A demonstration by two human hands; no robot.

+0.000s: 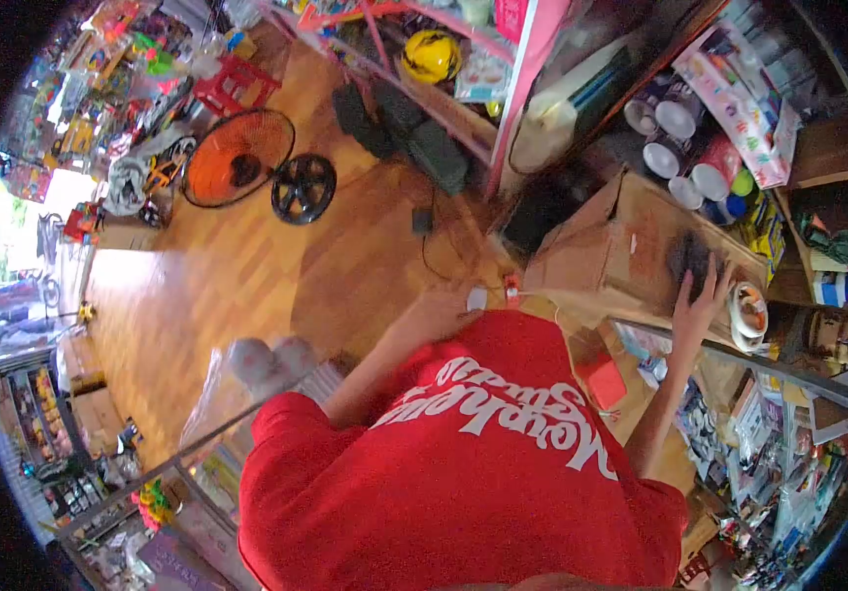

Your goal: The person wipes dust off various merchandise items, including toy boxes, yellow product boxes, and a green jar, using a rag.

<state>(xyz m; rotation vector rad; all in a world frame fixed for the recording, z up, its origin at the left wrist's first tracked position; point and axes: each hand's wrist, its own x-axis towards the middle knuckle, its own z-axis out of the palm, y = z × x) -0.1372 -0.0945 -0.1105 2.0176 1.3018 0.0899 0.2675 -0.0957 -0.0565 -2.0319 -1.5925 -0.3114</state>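
Observation:
My right hand (pixel 702 295) lies with its fingers spread against the side of a brown cardboard box (pixel 591 246), beside a dark patch (pixel 688 258) on the cardboard. A white roll-shaped thing (pixel 747 313) sits just right of that hand. In front of my red shirt (pixel 463 473), my left hand (pixel 448 310) is blurred, and its fingers are not distinct. A small white object (pixel 477 298) shows right at its fingertips; I cannot tell whether they grip it. Close by is a small red item (pixel 512 289).
An orange fan (pixel 241 163) and a black round base (pixel 304 189) stand on the wooden floor (pixel 345 266). Pink shelving (pixel 522 89) rises ahead, with a yellow helmet-like object (pixel 431 56). Metal-framed racks of packaged goods (pixel 779 443) flank me. White cups (pixel 675 120) stack at right.

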